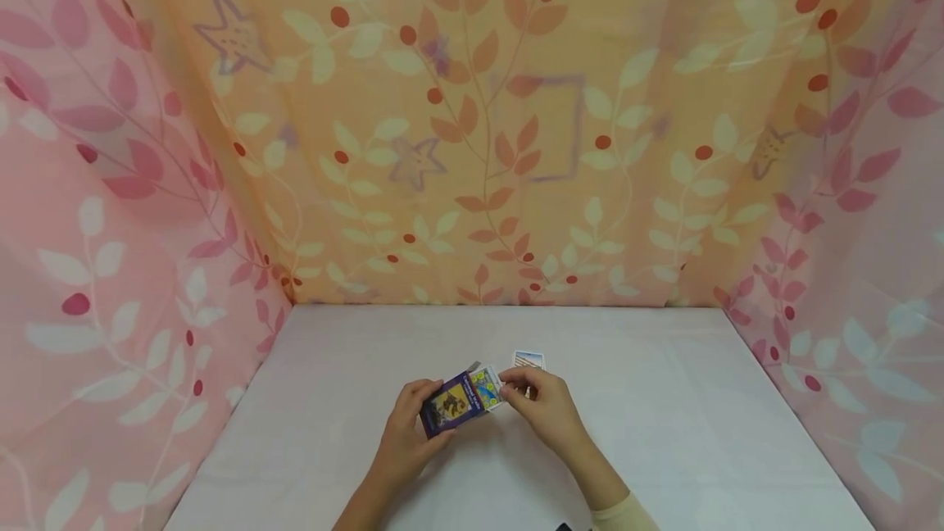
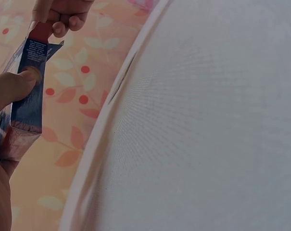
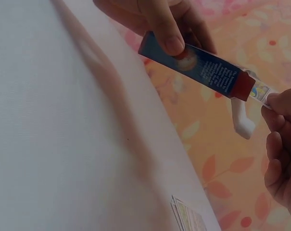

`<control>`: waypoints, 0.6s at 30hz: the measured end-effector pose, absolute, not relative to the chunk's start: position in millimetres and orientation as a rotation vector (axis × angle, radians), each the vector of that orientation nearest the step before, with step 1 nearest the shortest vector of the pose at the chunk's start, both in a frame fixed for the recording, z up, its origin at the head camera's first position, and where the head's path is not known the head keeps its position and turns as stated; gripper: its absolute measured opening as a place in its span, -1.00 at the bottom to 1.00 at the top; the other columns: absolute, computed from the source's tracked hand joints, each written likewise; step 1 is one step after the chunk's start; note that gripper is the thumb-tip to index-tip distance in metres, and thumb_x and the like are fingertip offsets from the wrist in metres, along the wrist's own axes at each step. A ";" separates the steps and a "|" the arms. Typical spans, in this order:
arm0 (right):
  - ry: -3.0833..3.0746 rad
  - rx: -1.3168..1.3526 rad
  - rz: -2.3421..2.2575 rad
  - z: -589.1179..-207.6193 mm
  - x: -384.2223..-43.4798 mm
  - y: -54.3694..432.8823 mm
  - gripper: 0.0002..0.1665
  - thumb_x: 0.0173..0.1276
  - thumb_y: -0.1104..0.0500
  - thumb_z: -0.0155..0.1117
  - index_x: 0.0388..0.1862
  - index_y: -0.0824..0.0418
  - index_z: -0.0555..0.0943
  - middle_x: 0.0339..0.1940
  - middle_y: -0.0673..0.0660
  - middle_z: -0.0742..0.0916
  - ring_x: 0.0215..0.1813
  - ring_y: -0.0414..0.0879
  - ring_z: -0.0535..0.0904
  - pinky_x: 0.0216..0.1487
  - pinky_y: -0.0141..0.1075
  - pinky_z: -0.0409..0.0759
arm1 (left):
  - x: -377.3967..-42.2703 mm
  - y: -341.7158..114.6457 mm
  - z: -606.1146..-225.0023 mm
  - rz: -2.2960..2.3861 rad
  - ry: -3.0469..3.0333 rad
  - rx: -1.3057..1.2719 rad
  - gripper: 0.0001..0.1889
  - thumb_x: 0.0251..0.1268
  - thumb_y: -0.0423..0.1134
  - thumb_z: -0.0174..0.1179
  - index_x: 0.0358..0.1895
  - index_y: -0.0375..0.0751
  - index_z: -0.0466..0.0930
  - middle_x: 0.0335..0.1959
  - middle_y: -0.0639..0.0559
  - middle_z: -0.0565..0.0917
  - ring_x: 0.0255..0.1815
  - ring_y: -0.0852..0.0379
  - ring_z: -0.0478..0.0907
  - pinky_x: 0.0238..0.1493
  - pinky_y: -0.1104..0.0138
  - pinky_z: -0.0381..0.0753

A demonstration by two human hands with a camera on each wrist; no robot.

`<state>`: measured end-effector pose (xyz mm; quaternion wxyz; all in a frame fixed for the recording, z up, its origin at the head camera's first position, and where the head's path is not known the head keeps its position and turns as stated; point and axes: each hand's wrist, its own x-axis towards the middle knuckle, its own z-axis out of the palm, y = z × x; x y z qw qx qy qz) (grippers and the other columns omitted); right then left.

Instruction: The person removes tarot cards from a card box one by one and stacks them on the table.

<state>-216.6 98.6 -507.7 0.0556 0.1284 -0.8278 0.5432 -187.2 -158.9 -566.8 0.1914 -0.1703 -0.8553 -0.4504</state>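
Observation:
My left hand [image 1: 407, 438] grips a dark blue card box [image 1: 451, 405] with a picture on its front, thumb along one narrow side. The box is tilted, its opened end toward the right hand, and a flap stands out there in the right wrist view. From that end a colourful card [image 1: 487, 388] sticks partway out; whether more cards lie behind it I cannot tell. My right hand [image 1: 547, 410] pinches the card's outer end between thumb and fingers. Behind the right hand a small pile of cards [image 3: 189, 216] lies on the table, partly hidden in the head view.
A white cloth covers the table [image 1: 310, 400]. Leaf-patterned curtains [image 1: 472, 146] hang along the back and both sides. At the bottom edge, by the right sleeve [image 1: 625, 515], a small black object [image 1: 564, 527] just shows.

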 end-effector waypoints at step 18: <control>-2.442 0.371 1.617 -499.0 -219.5 115.5 -0.85 0.31 0.19 0.50 -0.17 -0.02 0.78 -0.38 -0.10 0.69 -0.33 -0.18 0.50 -0.35 -0.43 0.47 | -188.5 -159.9 -569.5 -1.276 -2.401 -0.436 -0.12 -0.13 -0.29 0.67 0.39 -0.02 0.48 0.28 0.21 0.45 0.28 0.20 0.48 0.32 0.18 0.58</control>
